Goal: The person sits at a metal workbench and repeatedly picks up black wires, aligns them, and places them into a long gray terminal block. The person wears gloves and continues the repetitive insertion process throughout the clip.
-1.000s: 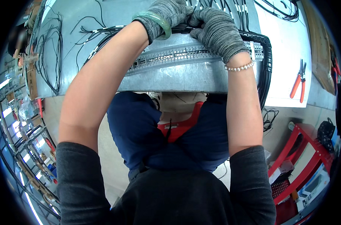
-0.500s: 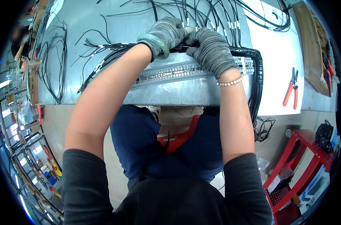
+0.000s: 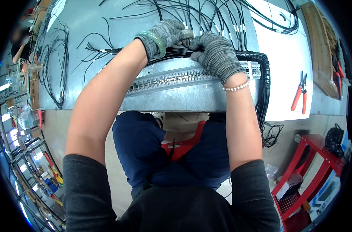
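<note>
A bundle of black wires [image 3: 172, 52] runs across the metal table behind a long terminal strip [image 3: 172, 79]. My left hand [image 3: 165, 36], in a grey knit glove, has its fingers closed at the bundle, around black wires. My right hand [image 3: 216, 53], gloved alike, curls its fingers and thumb over the bundle just right of the left hand, partly above the strip. Fingertips of both hands are partly hidden. Several loose wires [image 3: 221, 23] with white marker sleeves fan out beyond my hands. On the right, the bundle bends toward me as a taped black harness [image 3: 265, 73] and hangs over the table edge.
Red-handled pliers [image 3: 300, 92] lie on a white sheet [image 3: 284, 69] at the right. More loose wires [image 3: 63, 58] lie at the far left. A cardboard piece [image 3: 319, 50] stands at the right edge. Below right is a red metal stand [image 3: 299, 170]. Another person [image 3: 21, 44] is at the far left.
My left hand has shifted slightly left, opening a small gap between the hands where the bundle shows. The wire ends at left moved with it. My right hand stays nearly in place.
</note>
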`<state>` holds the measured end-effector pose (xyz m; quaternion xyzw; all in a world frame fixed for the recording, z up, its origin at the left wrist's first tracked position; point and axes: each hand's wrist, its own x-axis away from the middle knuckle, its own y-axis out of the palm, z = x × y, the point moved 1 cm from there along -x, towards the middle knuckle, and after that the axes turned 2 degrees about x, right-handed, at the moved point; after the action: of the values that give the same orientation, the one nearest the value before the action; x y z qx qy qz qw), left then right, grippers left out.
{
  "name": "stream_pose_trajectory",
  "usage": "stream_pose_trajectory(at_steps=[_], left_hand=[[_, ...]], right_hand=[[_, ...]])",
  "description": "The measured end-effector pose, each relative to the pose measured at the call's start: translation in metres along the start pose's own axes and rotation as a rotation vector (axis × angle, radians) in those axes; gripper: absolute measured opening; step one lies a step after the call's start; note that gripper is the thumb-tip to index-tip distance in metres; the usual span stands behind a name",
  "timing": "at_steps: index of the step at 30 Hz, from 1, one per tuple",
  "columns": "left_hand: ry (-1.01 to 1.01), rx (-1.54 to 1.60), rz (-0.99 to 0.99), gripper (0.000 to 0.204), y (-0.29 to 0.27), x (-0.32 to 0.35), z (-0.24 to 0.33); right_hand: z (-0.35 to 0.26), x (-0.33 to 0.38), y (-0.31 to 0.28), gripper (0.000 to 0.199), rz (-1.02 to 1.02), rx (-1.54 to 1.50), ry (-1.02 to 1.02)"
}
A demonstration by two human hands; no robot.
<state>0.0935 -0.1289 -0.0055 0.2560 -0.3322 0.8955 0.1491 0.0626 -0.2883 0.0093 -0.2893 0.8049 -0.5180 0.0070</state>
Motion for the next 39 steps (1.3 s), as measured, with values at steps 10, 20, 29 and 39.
stream_pose_trajectory(at_steps=[10,20,29,39], left_hand=[[0.283,-0.602,-0.007,0.019,-0.010,0.017,0.001],[0.566,-0.996,-0.156,0.028,-0.040,0.020,-0.002],[0.648,-1.045,-0.074,0.023,-0.039,0.018,-0.001],[0.445,-0.874,-0.239,0.028,-0.033,0.024,0.024]], right_hand=[[0.010,0.000,0.009,0.027,0.119,-0.077,-0.019],[0.005,0.000,0.008,0.025,0.144,-0.070,-0.036],[0.009,-0.003,0.008,0.026,0.098,-0.072,-0.054],[-0.003,0.002,-0.002,0.028,0.151,0.018,-0.023]])
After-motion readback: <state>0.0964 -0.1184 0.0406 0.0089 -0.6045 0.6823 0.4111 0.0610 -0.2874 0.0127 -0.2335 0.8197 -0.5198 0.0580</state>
